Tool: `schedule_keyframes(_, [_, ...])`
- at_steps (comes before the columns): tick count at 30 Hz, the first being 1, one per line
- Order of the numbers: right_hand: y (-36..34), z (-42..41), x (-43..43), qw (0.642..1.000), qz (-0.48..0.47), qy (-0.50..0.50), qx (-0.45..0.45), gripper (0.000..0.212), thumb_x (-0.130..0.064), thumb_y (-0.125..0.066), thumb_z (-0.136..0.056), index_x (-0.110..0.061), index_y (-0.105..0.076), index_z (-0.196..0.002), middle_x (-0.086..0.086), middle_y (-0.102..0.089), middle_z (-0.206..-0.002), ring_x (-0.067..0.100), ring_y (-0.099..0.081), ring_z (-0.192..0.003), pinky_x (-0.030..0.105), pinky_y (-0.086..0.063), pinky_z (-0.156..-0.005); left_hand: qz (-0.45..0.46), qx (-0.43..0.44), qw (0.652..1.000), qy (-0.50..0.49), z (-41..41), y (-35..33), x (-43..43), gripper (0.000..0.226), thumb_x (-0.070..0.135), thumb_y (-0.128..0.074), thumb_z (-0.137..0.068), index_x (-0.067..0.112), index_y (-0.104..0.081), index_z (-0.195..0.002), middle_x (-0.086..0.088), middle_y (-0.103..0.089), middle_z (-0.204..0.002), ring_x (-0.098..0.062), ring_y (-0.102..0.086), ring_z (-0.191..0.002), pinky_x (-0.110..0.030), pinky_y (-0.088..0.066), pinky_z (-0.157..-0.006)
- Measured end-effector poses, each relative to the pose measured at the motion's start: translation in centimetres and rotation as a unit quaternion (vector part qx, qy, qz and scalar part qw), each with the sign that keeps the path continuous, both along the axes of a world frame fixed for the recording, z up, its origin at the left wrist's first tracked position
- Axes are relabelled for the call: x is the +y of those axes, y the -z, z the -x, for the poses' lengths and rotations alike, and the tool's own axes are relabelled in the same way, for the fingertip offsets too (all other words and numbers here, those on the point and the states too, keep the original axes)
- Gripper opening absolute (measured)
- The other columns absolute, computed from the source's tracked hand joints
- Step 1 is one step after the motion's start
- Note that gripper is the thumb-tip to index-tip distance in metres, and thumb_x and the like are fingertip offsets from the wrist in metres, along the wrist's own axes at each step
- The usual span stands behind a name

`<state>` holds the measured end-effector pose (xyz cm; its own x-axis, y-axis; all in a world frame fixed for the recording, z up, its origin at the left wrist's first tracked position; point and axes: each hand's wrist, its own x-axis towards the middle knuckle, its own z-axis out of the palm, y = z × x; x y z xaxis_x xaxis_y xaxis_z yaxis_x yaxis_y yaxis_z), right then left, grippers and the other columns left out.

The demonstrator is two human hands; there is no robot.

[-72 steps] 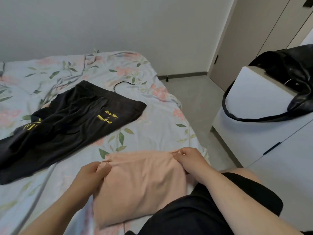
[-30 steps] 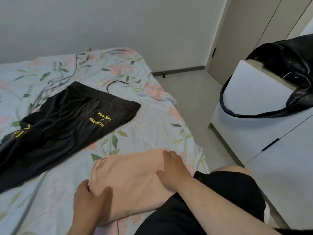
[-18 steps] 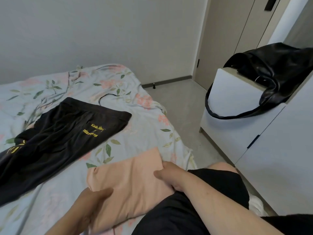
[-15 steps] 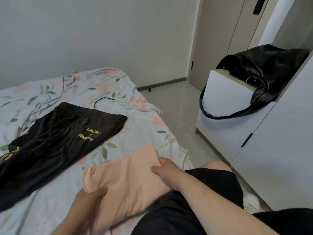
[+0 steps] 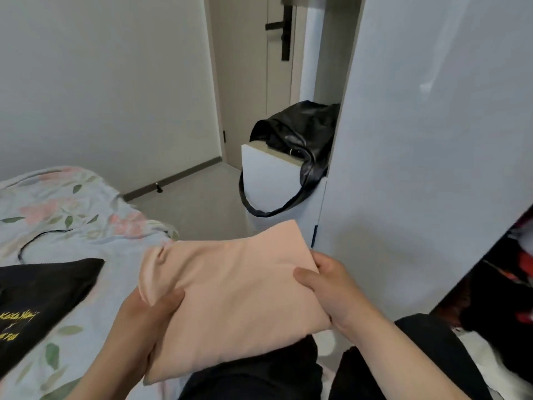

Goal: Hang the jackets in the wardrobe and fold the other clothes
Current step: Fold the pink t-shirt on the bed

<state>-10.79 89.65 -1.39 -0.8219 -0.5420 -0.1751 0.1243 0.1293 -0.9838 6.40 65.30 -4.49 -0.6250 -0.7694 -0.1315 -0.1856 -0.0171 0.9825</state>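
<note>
On the floral bed [image 5: 72,215] at my left, the black garment with yellow lettering [image 5: 43,298] is lying unfolded, waiting its turn. My left hand [image 5: 147,319] and right hand [image 5: 334,290] are gripping the folded peach garment [image 5: 230,298] by its sides, over my lap, so I am judging that fold done. A black leather bag [image 5: 297,131] is sitting on the white cabinet [image 5: 265,174] beyond, and the white wardrobe door [image 5: 432,140] is standing close at my right.

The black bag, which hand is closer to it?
Right. The right hand holds the pink cloth at its edge nearest the bag. The left hand holds the opposite edge, farther off, toward the bed.
</note>
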Motion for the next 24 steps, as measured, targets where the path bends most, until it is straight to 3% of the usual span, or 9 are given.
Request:
schedule_keyframes(4, [-1.2, 3.0, 6.5, 0.994, 0.018, 0.103, 0.031, 0.023, -0.015, -0.067, -0.083, -0.036, -0.074, -0.091, -0.002, -0.077, -0.093, 0.019, -0.073, -0.085, 0.040, -0.055, -0.077, -0.004, 0.003, 0.993, 0.118, 7.3, -2.5, 4.5, 0.051, 0.045, -0.077, -0.063, 0.030, -0.066, -0.111, 0.005, -0.075, -0.102, -0.017, -0.071, -0.093, -0.046, -0.056, -0.082])
schedule_keyframes(9, [-0.4, 5.1, 13.7, 0.971, 0.037, 0.234, 0.011, 0.019, -0.012, -0.071, -0.087, -0.030, -0.076, -0.092, 0.002, -0.077, -0.094, 0.019, -0.074, -0.084, 0.031, -0.058, -0.068, -0.015, 0.000, 0.973, 0.232, 15.7, -3.3, 10.1, 0.045, 0.034, -0.086, -0.062, 0.018, -0.071, -0.102, 0.002, -0.077, -0.092, -0.016, -0.074, -0.082, -0.037, -0.054, -0.071])
schedule_keyframes(11, [0.2, 5.6, 16.2, 0.959, 0.022, 0.283, -0.021, 0.008, -0.018, -0.073, -0.085, -0.023, -0.077, -0.089, 0.003, -0.077, -0.091, 0.021, -0.074, -0.082, 0.037, -0.059, -0.068, -0.026, -0.014, 0.962, 0.271, 18.8, -2.9, 12.3, 0.048, 0.034, -0.087, -0.057, 0.014, -0.071, -0.098, 0.000, -0.077, -0.088, -0.019, -0.074, -0.080, -0.036, -0.054, -0.067])
schedule_keyframes(15, [1.4, 6.7, 20.5, 0.931, -0.031, 0.362, -0.041, 0.003, -0.023, -0.073, -0.085, -0.024, -0.075, -0.086, -0.008, -0.077, -0.087, 0.010, -0.073, -0.077, 0.034, -0.053, -0.068, -0.049, -0.022, 0.939, 0.340, 24.4, -2.1, 16.4, 0.047, 0.041, -0.082, -0.053, 0.022, -0.072, -0.095, 0.000, -0.077, -0.092, -0.019, -0.074, -0.083, -0.040, -0.055, -0.073])
schedule_keyframes(20, [1.0, 7.9, 24.3, 0.901, -0.060, 0.429, -0.028, 0.024, -0.013, -0.069, -0.087, -0.029, -0.071, -0.105, -0.011, -0.076, -0.100, 0.010, -0.072, -0.091, 0.034, -0.053, -0.078, -0.092, -0.017, 0.896, 0.435, 29.8, -1.3, 20.7, 0.040, 0.034, -0.087, -0.056, 0.027, -0.075, -0.094, -0.005, -0.077, -0.096, -0.024, -0.074, -0.088, -0.040, -0.054, -0.074])
schedule_keyframes(24, [-0.8, 8.3, 27.0, 0.871, -0.076, 0.485, 0.006, 0.043, -0.005, -0.070, -0.084, -0.047, -0.069, -0.093, -0.022, -0.073, -0.097, -0.002, -0.069, -0.086, 0.022, -0.052, -0.070, -0.120, -0.032, 0.858, 0.498, 32.7, -1.3, 24.0, 0.043, 0.027, -0.091, -0.054, 0.029, -0.075, -0.094, -0.006, -0.077, -0.098, -0.026, -0.074, -0.089, -0.041, -0.055, -0.075])
